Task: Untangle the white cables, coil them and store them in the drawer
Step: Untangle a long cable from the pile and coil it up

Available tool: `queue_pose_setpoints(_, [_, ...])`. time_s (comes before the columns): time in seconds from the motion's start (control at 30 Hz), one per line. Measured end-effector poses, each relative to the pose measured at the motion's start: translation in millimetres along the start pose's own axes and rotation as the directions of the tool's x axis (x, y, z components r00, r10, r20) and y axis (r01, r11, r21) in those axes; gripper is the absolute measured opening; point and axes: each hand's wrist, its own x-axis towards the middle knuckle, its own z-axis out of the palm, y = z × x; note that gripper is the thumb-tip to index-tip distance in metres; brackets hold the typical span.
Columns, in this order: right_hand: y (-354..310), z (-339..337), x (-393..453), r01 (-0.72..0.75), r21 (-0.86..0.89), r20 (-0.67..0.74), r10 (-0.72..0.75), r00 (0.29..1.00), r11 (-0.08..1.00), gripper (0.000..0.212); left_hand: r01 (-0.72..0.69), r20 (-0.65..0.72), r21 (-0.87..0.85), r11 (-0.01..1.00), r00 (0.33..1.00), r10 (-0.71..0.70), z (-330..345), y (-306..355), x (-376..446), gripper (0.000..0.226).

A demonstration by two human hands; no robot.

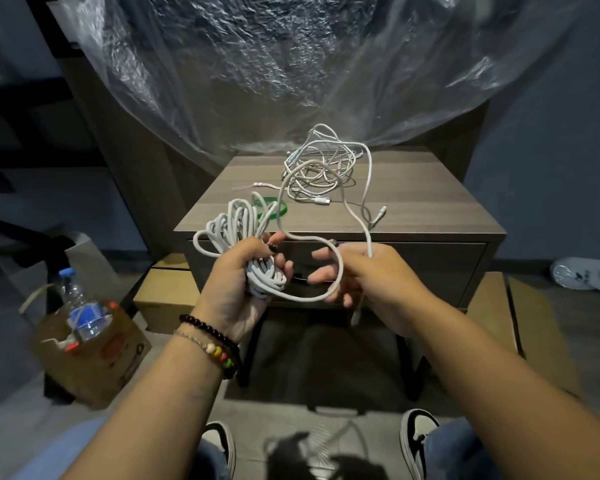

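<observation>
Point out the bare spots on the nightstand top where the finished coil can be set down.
The nightstand top is bare on its right side, from the tangled cables to the right edge, and along the left rear by the plastic sheet. The middle is crowded: the tangle, a green band and a loose connector near the front edge.
</observation>
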Motion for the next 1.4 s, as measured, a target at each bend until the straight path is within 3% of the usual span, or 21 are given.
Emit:
queue_pose_setpoints(0.1, [-2.7, -3.7, 1.2, -0.025, 0.193, 0.006, 0.024, 1.000, 0.981, 0.029, -0.002, -0.020, 0.036, 0.999, 1.000, 0.002, -2.2, -2.1, 1.2, 0.020])
queue_pose_setpoints(0.17, [-4.1, -8.7, 0.8, -0.019, 0.233, 0.034, 0.012, 0.999, 0.972, 0.026, 0.018, 0.014, 0.000, 1.000, 1.000, -0.018, -5.9, -3.3, 2.5, 0.014])
queue_pose_setpoints(0.2, [-5.1, -10.7, 0.2, -0.016, 0.237, 0.055, 0.003, 0.999, 0.971, 0.023, 0.031, 0.053, -0.042, 0.999, 0.998, -0.029, -7.5, -2.6, 2.7, 0.012])
queue_pose_setpoints(0.3, [-9.8, -12.4, -0.6, -0.023, 0.244, 0.110, -0.004, 0.994, 0.970, 0.010, 0.070, 0.231, -0.217, 0.974, 0.973, -0.019, -16.8, 2.1, 4.5, 0.046])
queue_pose_setpoints(0.33, [-10.0, -12.2, 0.4, -0.029, 0.244, 0.113, 0.001, 0.994, 0.969, 0.016, 0.080, 0.278, -0.260, 0.962, 0.961, -0.005, -19.2, 4.0, 5.2, 0.048])
queue_pose_setpoints(0.43, [-9.3, -9.2, 3.5, -0.073, 0.267, 0.094, 0.050, 0.994, 0.961, 0.021, 0.122, 0.373, -0.322, 0.939, 0.928, 0.007, -23.5, 8.6, 5.1, 0.041])
queue_pose_setpoints(0.6, [-20.9, -13.3, 9.5, -0.114, 0.420, 0.042, 0.106, 0.993, 0.900, 0.020, 0.305, 0.572, -0.261, 0.916, 0.813, -0.107, -24.2, 19.8, 3.7, 0.031])
queue_pose_setpoints(0.77, [-23.2, -25.9, 16.9, -0.061, 0.411, -0.049, 0.089, 0.995, 0.909, 0.018, 0.285, 0.567, -0.151, 0.947, 0.809, -0.153, -23.7, 26.5, 12.8, 0.032])
queue_pose_setpoints(0.9, [-20.2, -22.0, 25.4, -0.019, 0.300, -0.062, 0.039, 0.997, 0.954, 0.019, 0.053, 0.404, -0.193, 0.980, 0.914, 0.030, -22.0, 25.0, 19.8, 0.023])
queue_pose_setpoints(1.0, [-20.4, -18.8, 28.6, -0.001, 0.259, -0.042, 0.013, 0.999, 0.966, 0.020, -0.019, 0.334, -0.227, 0.974, 0.937, 0.096, -18.4, 21.2, 20.9, 0.020])
queue_pose_setpoints(1.2, [-24.1, -16.0, 31.2, 0.046, 0.289, -0.142, -0.005, 0.990, 0.956, 0.020, 0.012, 0.315, -0.149, 0.989, 0.949, 0.036, -14.8, 14.2, 25.7, 0.017])
queue_pose_setpoints(1.4, [-27.2, -21.2, 26.5, 0.107, 0.340, -0.198, -0.040, 0.979, 0.934, 0.019, 0.182, 0.398, 0.019, 0.983, 0.901, -0.175, -9.3, 5.3, 19.0, 0.020])
